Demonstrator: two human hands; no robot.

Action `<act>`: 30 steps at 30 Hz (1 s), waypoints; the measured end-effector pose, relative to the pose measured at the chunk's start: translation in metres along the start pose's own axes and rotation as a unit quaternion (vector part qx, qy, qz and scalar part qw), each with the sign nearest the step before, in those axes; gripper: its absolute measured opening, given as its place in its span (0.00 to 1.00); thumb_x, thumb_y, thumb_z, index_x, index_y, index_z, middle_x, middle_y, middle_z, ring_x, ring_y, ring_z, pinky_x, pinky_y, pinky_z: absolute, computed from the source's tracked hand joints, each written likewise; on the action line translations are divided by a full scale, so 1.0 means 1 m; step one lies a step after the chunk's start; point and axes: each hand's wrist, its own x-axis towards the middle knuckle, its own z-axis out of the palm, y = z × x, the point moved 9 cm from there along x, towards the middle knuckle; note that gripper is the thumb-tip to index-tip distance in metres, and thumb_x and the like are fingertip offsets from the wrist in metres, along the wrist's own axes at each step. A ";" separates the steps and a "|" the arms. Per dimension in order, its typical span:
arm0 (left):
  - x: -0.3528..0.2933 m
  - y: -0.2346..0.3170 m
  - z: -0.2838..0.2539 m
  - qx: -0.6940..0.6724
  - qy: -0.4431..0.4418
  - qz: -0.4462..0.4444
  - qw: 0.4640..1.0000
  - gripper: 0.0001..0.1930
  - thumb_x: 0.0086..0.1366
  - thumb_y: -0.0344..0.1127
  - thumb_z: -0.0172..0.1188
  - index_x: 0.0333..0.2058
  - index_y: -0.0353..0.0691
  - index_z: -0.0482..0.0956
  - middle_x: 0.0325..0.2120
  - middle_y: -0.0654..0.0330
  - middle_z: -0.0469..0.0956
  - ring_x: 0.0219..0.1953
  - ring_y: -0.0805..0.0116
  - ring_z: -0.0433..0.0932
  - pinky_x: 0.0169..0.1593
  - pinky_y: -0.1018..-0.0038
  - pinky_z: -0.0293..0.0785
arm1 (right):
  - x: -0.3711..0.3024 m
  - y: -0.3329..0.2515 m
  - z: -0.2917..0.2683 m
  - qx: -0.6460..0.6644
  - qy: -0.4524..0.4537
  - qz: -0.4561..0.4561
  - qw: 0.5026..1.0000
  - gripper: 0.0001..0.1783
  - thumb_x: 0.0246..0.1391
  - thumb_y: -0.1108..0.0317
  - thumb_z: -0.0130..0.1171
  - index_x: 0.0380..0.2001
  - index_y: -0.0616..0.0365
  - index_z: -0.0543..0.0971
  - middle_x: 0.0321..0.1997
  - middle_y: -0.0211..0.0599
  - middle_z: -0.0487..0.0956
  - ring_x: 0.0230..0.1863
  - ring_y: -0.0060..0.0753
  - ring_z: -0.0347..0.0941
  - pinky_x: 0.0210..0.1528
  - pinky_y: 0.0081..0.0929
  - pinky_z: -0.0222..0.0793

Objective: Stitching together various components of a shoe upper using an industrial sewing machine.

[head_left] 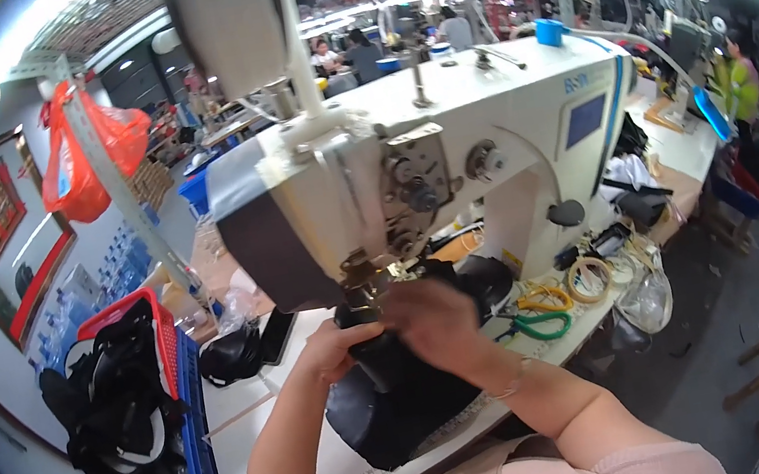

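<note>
Both forearms come up from the lower edge and meet just under the needle end of the white sewing machine [444,144]. The left hand [338,344] lies below the machine head, fingers bent and pressing down, wrist straight. The right hand [435,324] is just beside it, right of the needle, blurred, its fingers curled downward. The right forearm is bent at the elbow, with a thin bracelet at the wrist.

**Colours at the sewing place**

The sewing machine [483,132] is white, with a blue screen panel and a dark grey end. The fabric piece [399,406] under it is black. The bench [261,430] is white. The scissors [539,324] have green handles. The crate [196,452] is blue, the basket [159,322] is red, and the hanging bag [77,163] is orange-red.
</note>
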 end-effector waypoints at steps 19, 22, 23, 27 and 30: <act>-0.015 0.008 0.022 -0.057 0.016 -0.016 0.998 0.17 0.48 0.26 0.64 0.40 0.36 0.76 0.35 0.59 0.78 0.37 0.68 0.77 0.45 0.70 0.72 | -0.048 0.182 0.042 0.456 0.031 0.517 0.724 0.03 0.52 0.68 0.57 0.29 0.55 0.76 0.24 0.26 0.76 0.23 0.17 0.69 0.27 0.16 0.66; -0.012 0.002 0.019 -0.062 0.006 -0.018 0.998 0.19 0.48 0.26 0.65 0.41 0.38 0.75 0.36 0.60 0.77 0.38 0.69 0.77 0.45 0.71 0.72 | -0.053 0.187 0.044 0.484 0.032 0.527 0.698 0.04 0.52 0.68 0.57 0.29 0.56 0.76 0.25 0.27 0.76 0.25 0.19 0.70 0.29 0.18 0.67; -0.011 0.001 0.019 -0.063 -0.006 -0.019 0.998 0.21 0.48 0.26 0.66 0.43 0.40 0.74 0.37 0.61 0.77 0.39 0.70 0.76 0.44 0.71 0.73 | -0.047 0.183 0.045 0.510 0.028 0.509 0.693 0.04 0.51 0.68 0.58 0.29 0.56 0.77 0.26 0.27 0.76 0.26 0.20 0.70 0.30 0.19 0.68; -0.012 0.003 0.021 -0.070 -0.008 -0.009 0.997 0.21 0.48 0.26 0.66 0.43 0.39 0.74 0.36 0.61 0.77 0.38 0.70 0.76 0.44 0.71 0.73 | -0.044 0.175 0.038 0.475 0.028 0.515 0.712 0.05 0.51 0.67 0.58 0.30 0.55 0.77 0.28 0.28 0.77 0.27 0.21 0.71 0.32 0.20 0.69; -0.013 0.006 0.023 -0.064 -0.002 -0.005 0.998 0.21 0.48 0.26 0.66 0.43 0.39 0.73 0.36 0.61 0.77 0.38 0.70 0.76 0.44 0.72 0.73 | -0.047 0.179 0.040 0.478 0.014 0.506 0.718 0.05 0.51 0.66 0.59 0.30 0.55 0.77 0.29 0.28 0.77 0.28 0.21 0.71 0.32 0.20 0.69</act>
